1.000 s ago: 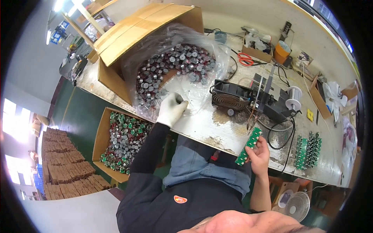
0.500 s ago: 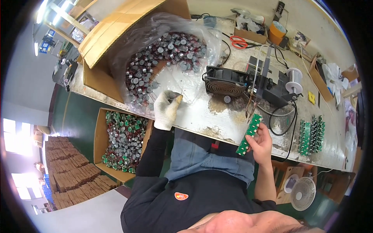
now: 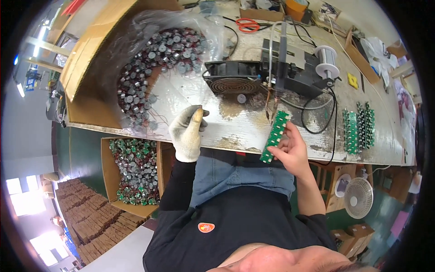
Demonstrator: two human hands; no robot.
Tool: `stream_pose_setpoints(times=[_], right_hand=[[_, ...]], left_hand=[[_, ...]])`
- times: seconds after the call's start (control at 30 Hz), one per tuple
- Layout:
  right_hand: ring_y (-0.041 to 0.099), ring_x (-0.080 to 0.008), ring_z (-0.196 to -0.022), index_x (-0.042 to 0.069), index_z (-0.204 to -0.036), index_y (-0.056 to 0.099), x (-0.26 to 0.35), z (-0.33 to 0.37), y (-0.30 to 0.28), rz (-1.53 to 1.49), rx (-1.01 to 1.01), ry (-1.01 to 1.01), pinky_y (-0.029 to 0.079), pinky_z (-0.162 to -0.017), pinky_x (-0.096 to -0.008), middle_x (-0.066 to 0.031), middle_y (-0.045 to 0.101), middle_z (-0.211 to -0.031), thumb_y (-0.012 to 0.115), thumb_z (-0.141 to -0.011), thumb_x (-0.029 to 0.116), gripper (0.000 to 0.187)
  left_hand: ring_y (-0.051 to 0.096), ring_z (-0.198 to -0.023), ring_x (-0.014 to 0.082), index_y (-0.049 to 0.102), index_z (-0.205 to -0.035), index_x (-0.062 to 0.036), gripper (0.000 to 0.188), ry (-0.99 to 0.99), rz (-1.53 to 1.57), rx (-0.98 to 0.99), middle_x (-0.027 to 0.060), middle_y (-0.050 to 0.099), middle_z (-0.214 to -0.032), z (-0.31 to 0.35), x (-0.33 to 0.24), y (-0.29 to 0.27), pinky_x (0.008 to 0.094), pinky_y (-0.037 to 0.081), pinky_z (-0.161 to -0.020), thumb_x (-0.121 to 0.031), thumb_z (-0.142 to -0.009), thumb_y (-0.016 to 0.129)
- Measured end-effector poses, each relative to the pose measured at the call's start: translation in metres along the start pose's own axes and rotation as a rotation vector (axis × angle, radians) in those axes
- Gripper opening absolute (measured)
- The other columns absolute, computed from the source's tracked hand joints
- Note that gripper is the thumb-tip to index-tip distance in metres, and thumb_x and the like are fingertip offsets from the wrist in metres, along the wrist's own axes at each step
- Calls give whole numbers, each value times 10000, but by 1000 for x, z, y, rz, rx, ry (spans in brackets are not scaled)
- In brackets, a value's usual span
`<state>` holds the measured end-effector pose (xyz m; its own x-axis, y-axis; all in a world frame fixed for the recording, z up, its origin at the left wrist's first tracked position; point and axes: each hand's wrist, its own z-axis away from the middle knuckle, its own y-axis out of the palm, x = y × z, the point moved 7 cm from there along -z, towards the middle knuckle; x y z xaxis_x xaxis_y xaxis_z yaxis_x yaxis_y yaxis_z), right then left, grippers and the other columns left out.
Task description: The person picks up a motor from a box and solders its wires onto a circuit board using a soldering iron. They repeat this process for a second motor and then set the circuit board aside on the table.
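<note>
The green circuit strip (image 3: 274, 137) could twist if its upper end knocked the soldering tip (image 3: 267, 111) just beside it, since the bare right hand (image 3: 292, 148) pinches it from one side. It slants over the bench's front edge (image 3: 222, 144), left of that palm, upper end beyond the fingers; the gloved left hand (image 3: 186, 133) is curled, its contents, if any, impossible to tell

- Sticker (image 3: 206, 227), red-orange with pale marks: on the black shirt (image 3: 249, 208), nearer the body than the left hand (image 3: 187, 136) and right hand (image 3: 293, 153); its marks are too small to read.
- Board (image 3: 274, 136) in the right hand: any print is too small to tell.
- No readable words or numbers.
</note>
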<state>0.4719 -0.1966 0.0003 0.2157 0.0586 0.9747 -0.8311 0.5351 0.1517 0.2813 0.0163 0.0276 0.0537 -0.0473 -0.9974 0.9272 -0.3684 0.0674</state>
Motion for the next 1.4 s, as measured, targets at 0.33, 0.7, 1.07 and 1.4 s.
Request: stream_pose_setpoints(times=[0.33, 0.7, 1.07, 1.4], right_hand=[[623, -126, -710, -25, -1385, 306, -2, 0, -2, 21, 29, 73, 522, -545, -235, -161, 530, -1112, 702, -776, -44, 727], [625, -122, -714, -6, -1401, 284, 7, 3, 1, -118, 6, 75, 514, -537, -221, -152, 550, -1107, 651, -819, -51, 689], [623, -118, -718, -20, -1411, 277, 7, 6, 7, -81, 79, 111, 518, -547, -224, -147, 582, -1085, 639, -816, -74, 698], [614, -87, -689, -7, -1398, 308, 5, 10, 11, 5, 110, 113, 482, -565, -206, -112, 605, -1027, 657, -822, -46, 674]], left_hand=[[645, -781, 169, 625, -1035, 54, 207, -263, 114, 239, 124, 677, -915, 32, 27, 55, 273, 511, -708, -103, -904, 595], [581, -746, 97, 665, -928, 32, 128, -172, -187, 508, 64, 644, -846, 55, 25, 105, 242, 464, -673, -75, -867, 630], [592, -774, 101, 597, -1002, 67, 183, -437, 82, 511, 70, 632, -890, 60, 26, 113, 235, 490, -696, -85, -901, 607], [596, -765, 89, 591, -975, 57, 154, -385, -13, 472, 66, 635, -865, 55, 26, 108, 226, 493, -676, -75, -899, 610]])
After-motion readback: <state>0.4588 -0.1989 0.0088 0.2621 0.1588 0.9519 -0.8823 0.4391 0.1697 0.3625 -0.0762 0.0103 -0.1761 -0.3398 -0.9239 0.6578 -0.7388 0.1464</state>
